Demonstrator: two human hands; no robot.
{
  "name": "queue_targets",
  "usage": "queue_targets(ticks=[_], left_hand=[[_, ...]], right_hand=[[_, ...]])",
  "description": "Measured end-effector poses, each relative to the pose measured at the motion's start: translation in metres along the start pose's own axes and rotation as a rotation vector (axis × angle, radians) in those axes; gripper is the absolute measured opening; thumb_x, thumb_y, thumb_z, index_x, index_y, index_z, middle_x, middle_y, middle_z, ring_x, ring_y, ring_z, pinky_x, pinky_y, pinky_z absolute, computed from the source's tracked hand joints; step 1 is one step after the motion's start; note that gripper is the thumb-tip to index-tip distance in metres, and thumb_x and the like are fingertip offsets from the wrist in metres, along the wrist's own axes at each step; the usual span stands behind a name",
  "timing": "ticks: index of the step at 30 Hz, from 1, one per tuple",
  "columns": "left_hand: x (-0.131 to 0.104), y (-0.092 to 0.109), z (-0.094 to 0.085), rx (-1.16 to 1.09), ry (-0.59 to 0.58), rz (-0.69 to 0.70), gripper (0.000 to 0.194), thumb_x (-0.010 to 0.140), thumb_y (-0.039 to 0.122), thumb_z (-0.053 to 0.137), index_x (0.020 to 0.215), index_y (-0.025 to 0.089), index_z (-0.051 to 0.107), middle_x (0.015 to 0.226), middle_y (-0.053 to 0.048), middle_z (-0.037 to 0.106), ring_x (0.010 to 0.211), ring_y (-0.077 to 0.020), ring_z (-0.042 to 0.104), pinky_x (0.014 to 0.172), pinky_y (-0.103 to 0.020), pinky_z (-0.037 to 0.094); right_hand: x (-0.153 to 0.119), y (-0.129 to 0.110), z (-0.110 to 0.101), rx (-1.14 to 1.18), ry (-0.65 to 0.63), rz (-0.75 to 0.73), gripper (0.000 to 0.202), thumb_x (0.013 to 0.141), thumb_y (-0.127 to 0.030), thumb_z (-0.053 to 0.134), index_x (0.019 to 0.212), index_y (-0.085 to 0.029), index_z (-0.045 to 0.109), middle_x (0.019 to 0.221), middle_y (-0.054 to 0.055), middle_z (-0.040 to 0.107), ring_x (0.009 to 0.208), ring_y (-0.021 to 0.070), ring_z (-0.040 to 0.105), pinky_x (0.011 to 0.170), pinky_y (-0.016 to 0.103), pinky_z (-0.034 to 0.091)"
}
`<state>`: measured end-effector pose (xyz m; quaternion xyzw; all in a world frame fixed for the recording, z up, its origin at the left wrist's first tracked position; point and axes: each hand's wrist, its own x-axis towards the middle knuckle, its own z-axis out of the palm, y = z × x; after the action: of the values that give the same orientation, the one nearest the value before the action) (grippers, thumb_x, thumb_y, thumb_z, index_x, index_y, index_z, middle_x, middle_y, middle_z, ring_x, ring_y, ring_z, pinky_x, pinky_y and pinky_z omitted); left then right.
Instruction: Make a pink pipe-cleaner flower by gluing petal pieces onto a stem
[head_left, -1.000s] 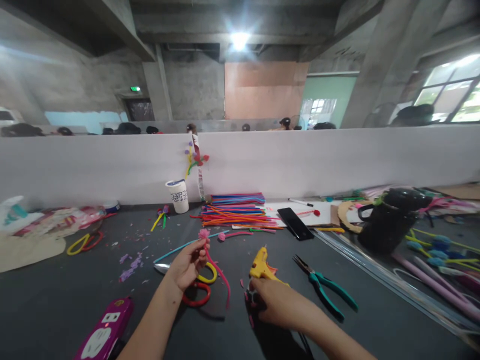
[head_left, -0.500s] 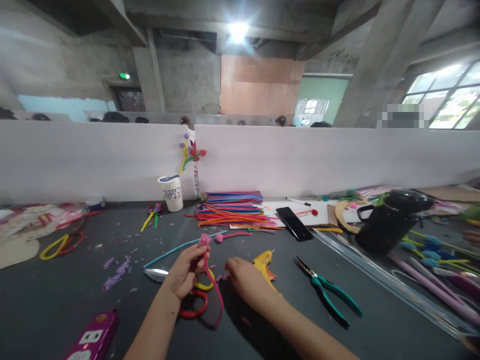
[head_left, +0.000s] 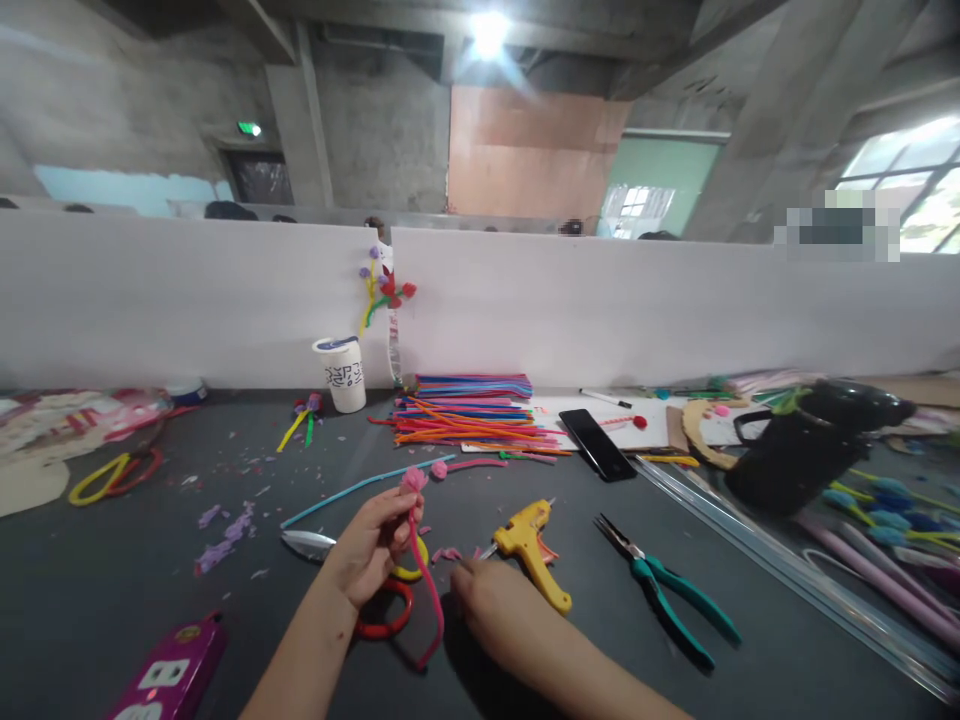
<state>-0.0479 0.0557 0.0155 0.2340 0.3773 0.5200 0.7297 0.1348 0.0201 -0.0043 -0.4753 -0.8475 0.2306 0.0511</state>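
Note:
My left hand [head_left: 373, 540] pinches a pink pipe-cleaner flower [head_left: 415, 482] just below its fluffy head. Its darker pink stem [head_left: 429, 590] hangs down in a curve towards the table. Under that hand lie scissors with a red and a yellow handle [head_left: 385, 628], partly covered. My right hand [head_left: 484, 595] is low over the table with its fingers curled; whatever they hold, if anything, is hidden. Just beyond it, a yellow glue gun [head_left: 534, 550] lies on its side, and small pink scraps [head_left: 448, 554] are by the fingertips.
Teal-handled pliers [head_left: 667, 590] lie to the right, below a black phone [head_left: 596, 444]. Bundled pipe cleaners [head_left: 465, 420] stretch along the back near a white cup [head_left: 341, 375]. A purple power strip [head_left: 169, 675] is front left; a black jug [head_left: 810, 445] stands right.
My right hand has drawn back a little towards me, leaving more of the glue gun visible. My left hand still holds the flower in nearly the same place. The view has shifted slightly.

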Motion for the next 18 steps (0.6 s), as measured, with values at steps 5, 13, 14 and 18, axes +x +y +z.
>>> queue_targets(ticks=[5, 13, 14, 18], left_hand=[[-0.003, -0.006, 0.010, 0.008, 0.009, 0.024, 0.013, 0.064, 0.011, 0.078, 0.066, 0.009, 0.066, 0.055, 0.002, 0.063, 0.036, 0.0009, 0.047, 0.039, -0.007, 0.041], [-0.016, -0.016, 0.032, 0.038, 0.075, 0.192, 0.026, 0.051, 0.022, 0.086, 0.066, 0.012, 0.067, 0.060, 0.002, 0.066, 0.038, -0.0004, 0.045, 0.035, -0.010, 0.033], [-0.017, -0.015, 0.032, 0.041, 0.092, 0.222, 0.026, 0.051, 0.021, 0.086, 0.065, 0.013, 0.066, 0.059, 0.002, 0.066, 0.037, 0.0000, 0.044, 0.036, -0.010, 0.032], [-0.014, -0.009, 0.029, 0.050, 0.200, 0.352, 0.025, 0.050, 0.020, 0.085, 0.062, 0.014, 0.064, 0.055, 0.003, 0.065, 0.039, -0.0001, 0.042, 0.040, -0.010, 0.034]], right_hand=[[0.018, 0.002, -0.022, 0.339, 0.176, 0.081, 0.023, 0.096, -0.031, 0.047, 0.088, -0.014, 0.060, 0.083, 0.004, 0.066, 0.077, 0.0160, 0.063, 0.072, 0.030, 0.050], [0.006, -0.017, -0.009, 0.878, -0.058, 0.057, 0.061, 0.083, -0.071, 0.027, 0.080, -0.017, 0.054, 0.053, -0.001, 0.057, 0.031, 0.0065, 0.034, 0.033, 0.019, 0.027], [0.005, -0.019, -0.007, 0.906, -0.097, 0.055, 0.064, 0.082, -0.073, 0.024, 0.083, -0.017, 0.055, 0.053, -0.001, 0.058, 0.029, 0.0068, 0.033, 0.032, 0.019, 0.027], [0.003, -0.018, -0.003, 0.907, -0.212, 0.042, 0.064, 0.087, -0.063, 0.016, 0.101, -0.014, 0.056, 0.055, 0.000, 0.059, 0.028, 0.0082, 0.035, 0.032, 0.019, 0.029]])
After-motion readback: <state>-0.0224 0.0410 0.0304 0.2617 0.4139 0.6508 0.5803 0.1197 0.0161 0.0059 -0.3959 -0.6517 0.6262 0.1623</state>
